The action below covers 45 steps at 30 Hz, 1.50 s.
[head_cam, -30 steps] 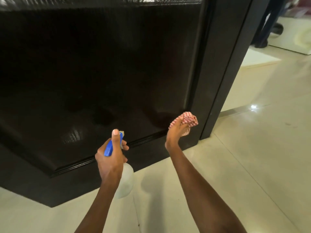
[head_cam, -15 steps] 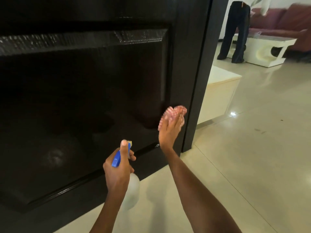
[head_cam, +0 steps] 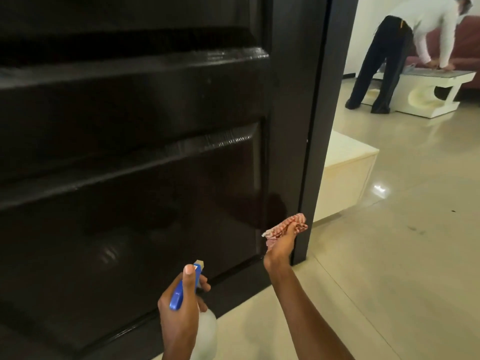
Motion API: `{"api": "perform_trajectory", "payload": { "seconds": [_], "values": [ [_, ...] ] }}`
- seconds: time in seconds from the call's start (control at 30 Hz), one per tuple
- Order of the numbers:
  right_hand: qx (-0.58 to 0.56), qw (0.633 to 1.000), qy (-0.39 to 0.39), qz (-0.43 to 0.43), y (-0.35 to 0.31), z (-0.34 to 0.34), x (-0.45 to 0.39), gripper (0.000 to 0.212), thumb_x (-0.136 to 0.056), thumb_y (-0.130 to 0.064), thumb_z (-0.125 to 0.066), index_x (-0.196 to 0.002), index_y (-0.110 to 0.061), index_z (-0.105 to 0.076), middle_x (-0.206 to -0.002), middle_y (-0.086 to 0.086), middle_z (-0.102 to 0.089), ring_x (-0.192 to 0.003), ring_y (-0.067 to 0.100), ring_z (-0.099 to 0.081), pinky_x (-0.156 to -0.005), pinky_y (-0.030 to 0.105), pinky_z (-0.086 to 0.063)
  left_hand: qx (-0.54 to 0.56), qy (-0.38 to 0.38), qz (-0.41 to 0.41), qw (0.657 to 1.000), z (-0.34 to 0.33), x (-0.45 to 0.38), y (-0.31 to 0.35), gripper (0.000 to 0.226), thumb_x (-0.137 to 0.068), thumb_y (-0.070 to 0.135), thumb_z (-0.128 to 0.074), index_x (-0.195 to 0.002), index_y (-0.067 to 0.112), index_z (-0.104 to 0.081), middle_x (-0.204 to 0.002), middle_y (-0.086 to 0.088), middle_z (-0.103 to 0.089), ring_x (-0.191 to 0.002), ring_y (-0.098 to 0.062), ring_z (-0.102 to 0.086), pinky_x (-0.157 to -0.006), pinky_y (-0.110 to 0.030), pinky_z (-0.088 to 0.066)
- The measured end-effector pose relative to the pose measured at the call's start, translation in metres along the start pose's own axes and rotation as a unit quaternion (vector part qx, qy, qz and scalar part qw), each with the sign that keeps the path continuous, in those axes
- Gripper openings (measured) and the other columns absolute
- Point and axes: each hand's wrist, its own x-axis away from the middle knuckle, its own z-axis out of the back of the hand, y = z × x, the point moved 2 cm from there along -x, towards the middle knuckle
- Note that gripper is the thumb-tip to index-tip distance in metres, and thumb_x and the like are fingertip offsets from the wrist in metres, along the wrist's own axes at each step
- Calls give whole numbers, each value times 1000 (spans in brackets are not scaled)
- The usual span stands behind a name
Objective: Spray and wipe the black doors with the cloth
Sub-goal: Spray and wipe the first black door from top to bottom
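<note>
1. Nearest the camera, the person's left hand (head_cam: 179, 310) is gripping a translucent plastic spray bottle with a blue trigger head (head_cam: 185, 289). The fingers are curling round the neck and trigger, and the thumb is lying straight along the top of the blue head. The cloudy bottle body is hanging below and to the right of the fist, and the pale nozzle is pointing at the door.

2. A little farther on, the person's right hand (head_cam: 279, 245) is reaching forward with a bare forearm. It is holding a crumpled red-and-white checked cloth (head_cam: 285, 226), bunched at the fingertips; whether the fingers are curling round it or pressing it flat cannot be told. The cloth is sitting above and ahead of the palm, right at the lower right corner of the door.

3. Behind both hands, a glossy black panelled wooden door (head_cam: 145, 157) is filling the left and centre. Its raised mouldings are catching light, and its lower panel is reflecting dimly.

4. Under the arms, a shiny cream tiled floor (head_cam: 384, 268) is spreading to the right.

5. Just past the door's edge, a low cream block-shaped step (head_cam: 345, 175) is sitting on the floor.

6. Far at the upper right, another person in dark trousers and a white top (head_cam: 384, 61) is bending over a low white table (head_cam: 431, 89).
</note>
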Motion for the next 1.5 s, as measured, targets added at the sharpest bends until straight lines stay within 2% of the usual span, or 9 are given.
{"api": "perform_trajectory", "payload": {
  "seconds": [0.33, 0.47, 0.67, 0.83, 1.0, 1.13, 1.23, 1.4, 1.5],
  "values": [
    [34, 993, -95, -63, -167, -113, 240, 53, -99, -53, -44, -144, -25, -47, -145, 2, -55, -135, 26, -51, -122, 47, -29, 20, 96, 46, 994, 79, 32, 275, 93, -57, 101, -40, -85, 19, -72, -69, -6, -69, -59, -27, -62, -52, -34, -48],
    [88, 984, -92, -128, -208, -153, 347, 70, -72, -61, -64, -130, -22, -66, -129, 2, -71, -114, 20, -69, -108, 41, -46, 31, 131, 73, 988, 130, 62, 381, 72, -77, 85, -45, -77, 19, -74, -68, -9, -70, -53, -27, -60, -46, -32, -48],
    [135, 959, -118, -221, -258, -218, 491, 45, -102, -44, -46, -136, -17, -60, -114, 0, -76, -104, 20, -72, -103, 41, -52, 17, 129, 110, 985, 209, 120, 510, 61, -76, 73, -45, -88, 24, -79, -69, -7, -69, -43, -23, -51, -50, -25, -43],
    [205, 940, -166, -217, -266, -265, 567, 57, -90, -43, -59, -140, -16, -57, -127, 7, -71, -123, 29, -61, -114, 49, -40, 9, 152, 154, 976, 280, 139, 562, 63, -94, 68, -43, -90, 14, -77, -72, -6, -70, -50, -24, -57, -57, -37, -48],
    [257, 932, -204, -152, -244, -322, 590, 89, -46, -67, -89, -124, -30, -65, -122, -8, -70, -118, 18, -63, -96, 35, -48, 20, 236, 155, 959, 327, 120, 575, 57, -88, 56, -47, -87, 5, -73, -69, -9, -70, -56, -22, -62, -49, -26, -51],
    [277, 909, -309, -23, -227, -410, 596, 38, -90, -47, -68, -126, -38, -60, -121, -21, -68, -125, 14, -60, -110, 34, -44, 18, 273, 139, 952, 359, 88, 584, 53, -87, 55, -48, -90, 9, -73, -66, -4, -69, -54, -15, -63, -47, -20, -51],
    [360, 821, -395, 201, -213, -476, 592, 54, -102, -47, -56, -151, -28, -45, -151, -9, -52, -145, 13, -42, -120, 31, -32, 21, 300, 117, 946, 374, 58, 592, 47, -85, 55, -48, -85, 14, -71, -61, -3, -68, -52, -17, -63, -46, -17, -49],
    [548, 448, -387, 591, -159, -541, 560, 68, -101, -45, -49, -161, -29, -21, -169, 15, -12, -156, 37, -5, -125, 58, -5, 2, 288, 85, 954, 397, 17, 598, 46, -91, 51, -49, -83, 11, -70, -65, -7, -66, -52, -19, -58, -46, -13, -47],
    [540, 394, -362, 650, -123, -538, 540, 75, -98, -40, -54, -162, -33, -15, -171, 8, 1, -157, 36, -5, -121, 67, -7, -12, 272, 88, 958, 411, -8, 594, 52, -86, 55, -47, -85, 10, -73, -66, -4, -69, -51, -14, -61, -47, -14, -48]
  ]
}}
